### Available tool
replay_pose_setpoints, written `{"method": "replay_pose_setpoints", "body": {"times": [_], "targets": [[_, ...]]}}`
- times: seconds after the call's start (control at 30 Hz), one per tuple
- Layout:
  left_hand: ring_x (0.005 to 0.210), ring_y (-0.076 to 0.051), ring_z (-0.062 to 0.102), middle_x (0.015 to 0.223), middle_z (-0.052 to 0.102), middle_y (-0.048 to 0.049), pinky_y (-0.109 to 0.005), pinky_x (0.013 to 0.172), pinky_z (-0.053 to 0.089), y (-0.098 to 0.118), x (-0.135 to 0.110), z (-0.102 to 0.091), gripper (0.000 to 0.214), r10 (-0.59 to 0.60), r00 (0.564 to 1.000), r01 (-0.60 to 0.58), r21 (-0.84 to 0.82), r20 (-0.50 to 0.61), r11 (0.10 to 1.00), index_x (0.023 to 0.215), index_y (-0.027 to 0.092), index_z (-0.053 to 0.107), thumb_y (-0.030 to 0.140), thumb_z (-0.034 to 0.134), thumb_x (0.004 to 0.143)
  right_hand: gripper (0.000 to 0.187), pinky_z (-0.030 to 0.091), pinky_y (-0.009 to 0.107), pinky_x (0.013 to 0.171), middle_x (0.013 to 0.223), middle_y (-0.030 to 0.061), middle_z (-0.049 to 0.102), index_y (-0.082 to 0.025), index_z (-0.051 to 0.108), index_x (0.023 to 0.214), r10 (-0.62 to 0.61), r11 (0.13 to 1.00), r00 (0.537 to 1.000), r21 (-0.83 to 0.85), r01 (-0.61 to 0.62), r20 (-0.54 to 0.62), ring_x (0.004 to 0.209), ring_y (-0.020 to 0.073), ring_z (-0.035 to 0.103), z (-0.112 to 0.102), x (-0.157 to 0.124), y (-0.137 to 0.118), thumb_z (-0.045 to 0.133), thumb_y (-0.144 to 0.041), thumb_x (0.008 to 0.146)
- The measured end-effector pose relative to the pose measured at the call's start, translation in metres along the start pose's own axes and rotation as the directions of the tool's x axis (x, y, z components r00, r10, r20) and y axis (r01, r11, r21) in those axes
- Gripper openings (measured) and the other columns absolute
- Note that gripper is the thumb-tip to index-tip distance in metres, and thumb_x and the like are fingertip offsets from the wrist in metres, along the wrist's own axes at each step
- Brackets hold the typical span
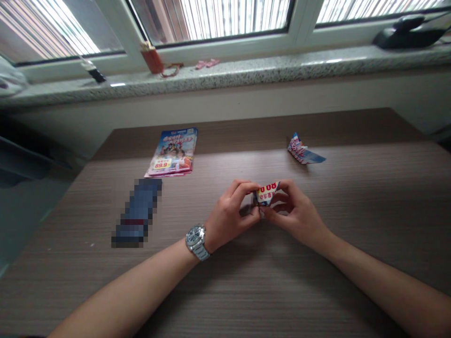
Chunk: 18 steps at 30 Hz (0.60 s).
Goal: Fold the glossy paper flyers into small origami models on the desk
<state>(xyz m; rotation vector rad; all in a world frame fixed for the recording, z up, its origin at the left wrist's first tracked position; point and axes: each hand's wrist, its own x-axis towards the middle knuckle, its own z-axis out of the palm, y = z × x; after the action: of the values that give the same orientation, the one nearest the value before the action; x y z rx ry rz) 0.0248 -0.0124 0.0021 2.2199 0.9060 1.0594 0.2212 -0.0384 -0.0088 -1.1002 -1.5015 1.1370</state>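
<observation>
A small piece of folded printed paper (268, 194), white and yellow with red figures, is held just above the table between my two hands. My left hand (234, 206), with a metal watch (197, 240) at its wrist, pinches the paper's left side between thumb and fingers. On the other side my right hand (299, 211) grips its right edge and lower corner. Farther back on the right lies a folded paper shape (303, 152) with a pointed blue end, made from similar print. At the back left is a stack of colourful flyers (174, 152) marked 89.9.
A blurred-out dark blue rectangular object (139, 211) lies on the wooden table (369, 202) at left. Along the stone windowsill (246, 77) are a reddish-brown holder (152, 58), pink pieces (207, 64) and a black device (408, 34).
</observation>
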Motion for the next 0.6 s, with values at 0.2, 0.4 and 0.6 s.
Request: {"method": "replay_pose_setpoints", "body": {"times": [0.2, 0.4, 0.6], "targets": [[0.104, -0.02, 0.058, 0.112, 0.057, -0.0079, -0.034, 0.09, 0.054, -0.005, -0.002, -0.002, 0.042, 0.071, 0.997, -0.074, 0.09, 0.031, 0.993, 0.115, 0.019, 0.049, 0.009, 0.066, 0.077, 0.027, 0.061, 0.027, 0.07, 0.091, -0.0001, 0.064, -0.024, 0.054, 0.101, -0.058, 0.996, 0.993, -0.056, 0.064, 0.1, 0.08, 0.0153, 0.067, -0.004, 0.001, -0.002, 0.073, -0.022, 0.083], [0.103, -0.022, 0.06, 0.109, 0.06, -0.0072, -0.036, 0.089, 0.054, -0.01, -0.004, -0.003, 0.041, 0.129, 0.988, -0.14, 0.147, 0.078, 0.979, 0.111, 0.021, 0.047, 0.01, 0.066, 0.076, 0.029, 0.058, 0.027, 0.073, 0.099, 0.0037, 0.064, -0.023, 0.056, 0.103, -0.294, 0.922, 0.938, -0.202, 0.329, 0.186, 0.087, 0.0166, 0.065, -0.008, 0.003, 0.0, 0.07, -0.01, 0.082], [0.111, -0.025, 0.06, 0.109, 0.062, -0.0087, -0.039, 0.095, 0.053, -0.014, -0.004, -0.003, 0.041, 0.167, 0.982, -0.184, 0.252, 0.09, 0.95, 0.114, 0.02, 0.047, 0.014, 0.064, 0.078, 0.022, 0.054, 0.027, 0.073, 0.094, 0.0048, 0.065, -0.021, 0.058, 0.098, -0.444, 0.796, 0.87, -0.352, 0.493, 0.215, 0.083, 0.0161, 0.064, -0.008, 0.006, 0.0, 0.067, -0.008, 0.084]]}}
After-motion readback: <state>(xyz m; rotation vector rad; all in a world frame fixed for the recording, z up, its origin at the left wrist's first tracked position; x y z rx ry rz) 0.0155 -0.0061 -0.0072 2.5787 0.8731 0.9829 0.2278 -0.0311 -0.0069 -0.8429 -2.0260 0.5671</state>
